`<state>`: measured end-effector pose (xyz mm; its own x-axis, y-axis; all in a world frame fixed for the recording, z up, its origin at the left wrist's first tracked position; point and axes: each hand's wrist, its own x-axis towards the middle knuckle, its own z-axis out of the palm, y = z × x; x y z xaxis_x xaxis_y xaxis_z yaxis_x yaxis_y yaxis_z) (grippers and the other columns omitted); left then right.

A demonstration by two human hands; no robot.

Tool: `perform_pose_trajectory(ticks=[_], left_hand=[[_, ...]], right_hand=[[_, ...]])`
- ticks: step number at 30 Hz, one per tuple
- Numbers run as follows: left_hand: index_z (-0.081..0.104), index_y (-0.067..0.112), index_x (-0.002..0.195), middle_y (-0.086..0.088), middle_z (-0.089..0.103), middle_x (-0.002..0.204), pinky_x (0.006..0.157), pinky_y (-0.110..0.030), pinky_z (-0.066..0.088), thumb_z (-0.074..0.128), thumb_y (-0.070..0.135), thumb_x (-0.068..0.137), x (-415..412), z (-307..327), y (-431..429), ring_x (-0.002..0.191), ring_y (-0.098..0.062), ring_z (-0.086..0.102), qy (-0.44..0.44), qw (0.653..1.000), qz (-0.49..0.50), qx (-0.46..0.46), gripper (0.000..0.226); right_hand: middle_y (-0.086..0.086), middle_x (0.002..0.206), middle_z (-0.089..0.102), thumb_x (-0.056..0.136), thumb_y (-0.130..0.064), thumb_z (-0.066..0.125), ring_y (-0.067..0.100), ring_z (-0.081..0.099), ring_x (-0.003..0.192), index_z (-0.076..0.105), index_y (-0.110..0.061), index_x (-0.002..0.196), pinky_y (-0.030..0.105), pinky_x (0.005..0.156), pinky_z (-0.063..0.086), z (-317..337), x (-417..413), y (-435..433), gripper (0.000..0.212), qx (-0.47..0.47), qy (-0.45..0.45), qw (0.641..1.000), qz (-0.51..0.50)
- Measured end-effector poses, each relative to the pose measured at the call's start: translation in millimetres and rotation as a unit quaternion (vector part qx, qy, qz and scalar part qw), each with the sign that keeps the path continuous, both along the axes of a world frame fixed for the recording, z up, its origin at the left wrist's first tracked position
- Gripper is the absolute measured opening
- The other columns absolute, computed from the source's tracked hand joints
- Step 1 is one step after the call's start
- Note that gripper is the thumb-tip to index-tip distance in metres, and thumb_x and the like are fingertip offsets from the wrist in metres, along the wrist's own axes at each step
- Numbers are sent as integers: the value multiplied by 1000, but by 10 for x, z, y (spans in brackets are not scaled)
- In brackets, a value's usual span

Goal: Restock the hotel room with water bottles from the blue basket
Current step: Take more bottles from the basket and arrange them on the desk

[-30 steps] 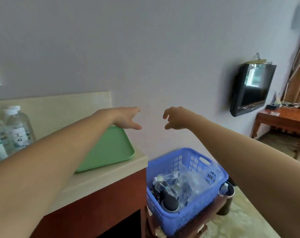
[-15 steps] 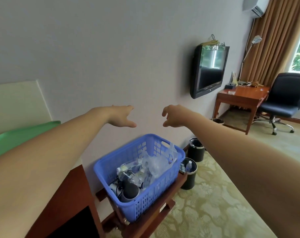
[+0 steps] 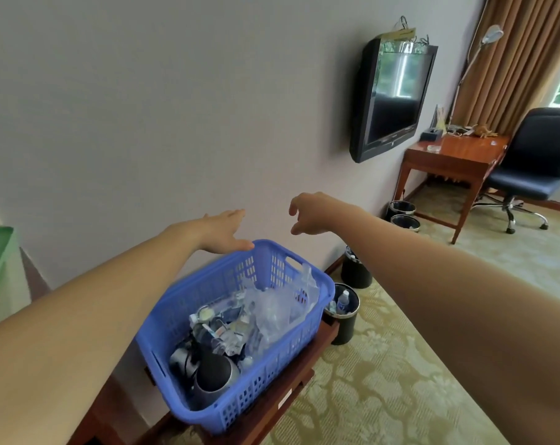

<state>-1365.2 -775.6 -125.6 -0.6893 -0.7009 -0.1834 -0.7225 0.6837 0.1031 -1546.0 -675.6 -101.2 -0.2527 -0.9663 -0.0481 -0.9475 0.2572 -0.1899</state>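
low wooden stand carries blue basket; bins on floor.

The blue basket is moulded of matt plastic, its walls pierced in a lattice and its rim left smooth. Crumpled clear film, glossy and creased, is heaped towards its far side, and a smooth dark grey rounded thing with a dull sheen is lodged at its near corner. The basket is carried on a stand of reddish varnished wood. The bin just beside the stand is finished in glossy black with a bright metal rim. The carpet is matt and patterned, and the wall matt and smooth.
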Motion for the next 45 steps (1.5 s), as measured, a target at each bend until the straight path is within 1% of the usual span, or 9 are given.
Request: perform_pose_trajectory(ticks=[11, 19, 26, 34, 36, 37, 38, 40, 45], left_hand=[[-7, 13, 155, -4, -3, 164, 121, -45, 4, 46, 53, 97, -299, -658, -676, 150, -22, 7, -26, 992, 106, 68, 88], [-8, 11, 155, -5, -4, 164, 121, -43, 11, 46, 50, 98, -182, -1225, -790, 150, -24, 10, -14, 959, 245, 142, 88], [-8, 11, 155, -5, -2, 164, 120, -50, 10, 46, 47, 99, -85, -1902, -831, 150, -25, 8, -22, 928, 318, 193, 86], [-9, 11, 155, -7, 4, 164, 119, -55, 9, 42, 47, 100, -1, -3065, -1140, 149, -27, 16, -79, 907, 336, 242, 84], [-10, 10, 155, -7, 1, 164, 119, -56, 7, 40, 48, 101, 24, -3380, -1332, 149, -27, 13, -90, 904, 335, 249, 83], [-9, 10, 155, -7, 0, 164, 118, -57, 6, 40, 49, 101, 44, -3527, -1424, 150, -27, 11, -95, 902, 337, 252, 83], [-9, 10, 155, -9, 1, 164, 118, -57, 6, 40, 49, 100, 66, -3661, -1512, 150, -28, 11, -98, 901, 337, 255, 83], [-7, 9, 155, -11, 7, 163, 118, -56, 11, 40, 49, 100, 115, -3911, -1648, 148, -30, 17, -97, 900, 340, 257, 82], [16, 7, 153, -16, 30, 154, 105, -46, 40, 42, 47, 100, 289, -4457, -1826, 133, -33, 42, -74, 888, 384, 241, 72]], right_hand=[[13, 133, 55, 89, -25, 64, 32, 54, 120, 52, -11, 132, 43, 101, 46, -587, -403, -1101, 47, 73, 12, 991, 114], [13, 126, 59, 91, -22, 61, 32, 57, 114, 54, -9, 127, 41, 98, 48, -1121, -385, -1808, 40, 131, 34, 957, 257], [17, 125, 61, 90, -19, 58, 34, 58, 116, 58, -7, 125, 50, 98, 48, -1844, -215, -2163, 37, 174, 39, 926, 332], [16, 120, 60, 95, -18, 54, 36, 57, 109, 51, -11, 128, 46, 94, 47, -2991, -18, -2581, 34, 240, 48, 903, 354], [15, 108, 62, 93, -14, 54, 36, 59, 100, 59, -8, 113, 46, 91, 46, -3301, 81, -2735, 21, 249, 53, 898, 360], [14, 92, 60, 92, -13, 54, 34, 59, 86, 59, -7, 94, 43, 80, 47, -3461, 144, -2817, 8, 251, 59, 894, 368], [11, 77, 51, 92, -11, 53, 31, 52, 72, 50, -9, 76, 39, 69, 44, -3622, 215, -2906, 16, 254, 59, 894, 364], [6, 68, 40, 92, -9, 50, 25, 40, 59, 33, -13, 65, 36, 63, 38, -3907, 346, -3042, 32, 263, 58, 894, 357], [6, 81, 49, 93, -14, 50, 28, 52, 76, 43, -9, 81, 37, 72, 48, -4553, 674, -3309, 16, 294, 62, 885, 356]])
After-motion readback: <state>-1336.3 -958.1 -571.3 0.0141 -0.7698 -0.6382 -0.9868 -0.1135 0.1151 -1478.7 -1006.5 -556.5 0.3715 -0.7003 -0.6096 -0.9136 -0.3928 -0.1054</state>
